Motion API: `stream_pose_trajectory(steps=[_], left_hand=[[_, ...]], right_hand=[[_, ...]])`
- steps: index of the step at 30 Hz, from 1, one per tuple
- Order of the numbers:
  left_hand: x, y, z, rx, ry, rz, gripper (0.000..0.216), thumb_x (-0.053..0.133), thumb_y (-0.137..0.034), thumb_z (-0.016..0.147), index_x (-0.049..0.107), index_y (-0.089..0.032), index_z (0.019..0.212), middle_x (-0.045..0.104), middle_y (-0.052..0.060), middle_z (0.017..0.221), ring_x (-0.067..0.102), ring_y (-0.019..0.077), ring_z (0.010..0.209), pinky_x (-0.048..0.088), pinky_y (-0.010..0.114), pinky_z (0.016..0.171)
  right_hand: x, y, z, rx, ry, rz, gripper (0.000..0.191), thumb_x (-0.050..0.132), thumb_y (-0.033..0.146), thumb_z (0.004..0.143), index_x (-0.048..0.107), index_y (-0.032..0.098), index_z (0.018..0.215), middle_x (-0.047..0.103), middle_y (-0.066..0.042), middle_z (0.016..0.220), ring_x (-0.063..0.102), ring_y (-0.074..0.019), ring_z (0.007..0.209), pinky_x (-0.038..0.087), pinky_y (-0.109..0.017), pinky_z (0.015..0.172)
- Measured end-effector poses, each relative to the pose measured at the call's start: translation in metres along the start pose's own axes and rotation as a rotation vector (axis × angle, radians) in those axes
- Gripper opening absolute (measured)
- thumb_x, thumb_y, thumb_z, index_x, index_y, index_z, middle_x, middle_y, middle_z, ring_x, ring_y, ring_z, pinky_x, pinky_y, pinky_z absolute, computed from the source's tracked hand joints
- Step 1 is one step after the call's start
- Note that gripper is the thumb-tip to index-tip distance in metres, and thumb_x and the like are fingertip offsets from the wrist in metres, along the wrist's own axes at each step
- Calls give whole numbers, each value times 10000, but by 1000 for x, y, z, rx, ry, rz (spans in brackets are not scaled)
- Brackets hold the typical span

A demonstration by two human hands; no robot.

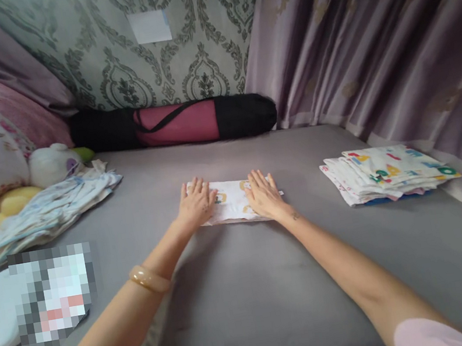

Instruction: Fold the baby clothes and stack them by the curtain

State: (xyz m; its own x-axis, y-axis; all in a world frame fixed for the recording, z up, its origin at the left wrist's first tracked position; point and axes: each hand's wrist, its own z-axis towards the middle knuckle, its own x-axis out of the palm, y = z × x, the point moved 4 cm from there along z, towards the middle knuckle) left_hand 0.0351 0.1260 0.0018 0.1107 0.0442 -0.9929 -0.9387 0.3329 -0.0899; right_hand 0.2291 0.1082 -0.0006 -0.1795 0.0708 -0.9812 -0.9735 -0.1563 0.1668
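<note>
Resting palms-down on a folded, printed white cloth (232, 197).
Laid flat across opposite ends, with an open left hand (196, 203) and an open right hand (263, 194).

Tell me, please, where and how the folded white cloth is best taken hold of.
Probably take the folded white cloth by its two short ends, one hand from each side, sliding underneath: it lies flat on the grey sheet as a wide, layered strip, so lifting one end alone might open the folds. The left hand and right hand rest over opposite ends.
</note>
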Motion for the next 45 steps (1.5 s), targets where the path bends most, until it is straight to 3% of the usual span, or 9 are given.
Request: stream_pose_trajectory(steps=[3,7,15,21,25,32,37,40,45], left_hand=[[8,-30,-5,25,-151,-20,590,181,-397,990,390,-76,1440,351,180,1527,183,290,1466,88,505,1183],[29,-41,-7,-14,-136,-42,632,189,-420,982,380,-30,1442,346,211,1520,197,314,1459,98,506,1182],[35,-39,-6,-61,-154,52,613,195,-403,986,376,-48,1451,362,189,1518,236,299,1448,150,501,1174],[20,-34,-2,-48,-2,-51,598,184,-392,998,345,-59,1468,339,147,1537,254,278,1444,203,482,1170],[10,-34,-8,16,-113,-24,557,200,-347,999,371,-91,1463,333,120,1545,216,257,1459,145,458,1193],[35,-35,-13,26,-31,13,564,197,-360,994,380,-111,1466,339,117,1542,247,269,1447,190,456,1181],[28,-31,-7,55,33,7,555,224,-353,996,372,-93,1464,330,147,1544,251,292,1444,193,483,1169],[20,-23,0,137,81,-24,525,243,-393,999,427,-151,1426,387,126,1519,306,276,1422,218,487,1154],[21,-8,3,97,-1,-20,555,234,-437,1000,394,-145,1444,368,132,1529,265,287,1438,190,488,1161]], right_hand=[[0,27,-3,-53,-120,11,607,239,335,979,298,-2,1480,202,-168,1581,112,-261,1474,17,-434,1189],[14,40,-6,-57,-117,26,607,263,328,975,314,-19,1470,240,-192,1565,143,-270,1468,38,-420,1188],[26,34,-4,-19,-72,33,616,307,341,971,320,-29,1464,261,-201,1557,171,-289,1458,83,-422,1181],[16,33,-1,-30,71,85,598,256,323,983,299,-7,1479,244,-178,1567,164,-286,1462,93,-454,1179],[11,40,-4,-108,11,63,586,244,294,978,281,18,1494,213,-143,1583,128,-258,1472,52,-435,1188],[30,44,-8,-112,44,49,588,237,296,975,318,1,1477,273,-163,1560,198,-263,1455,79,-418,1188],[24,40,-4,-116,119,74,607,219,318,976,294,-1,1486,242,-162,1571,164,-264,1464,78,-417,1189],[18,30,-2,-127,169,92,618,206,349,980,277,19,1497,232,-151,1576,160,-254,1466,93,-426,1185],[20,13,-2,-75,88,25,621,235,342,972,280,5,1492,246,-161,1568,167,-242,1464,37,-415,1188]])
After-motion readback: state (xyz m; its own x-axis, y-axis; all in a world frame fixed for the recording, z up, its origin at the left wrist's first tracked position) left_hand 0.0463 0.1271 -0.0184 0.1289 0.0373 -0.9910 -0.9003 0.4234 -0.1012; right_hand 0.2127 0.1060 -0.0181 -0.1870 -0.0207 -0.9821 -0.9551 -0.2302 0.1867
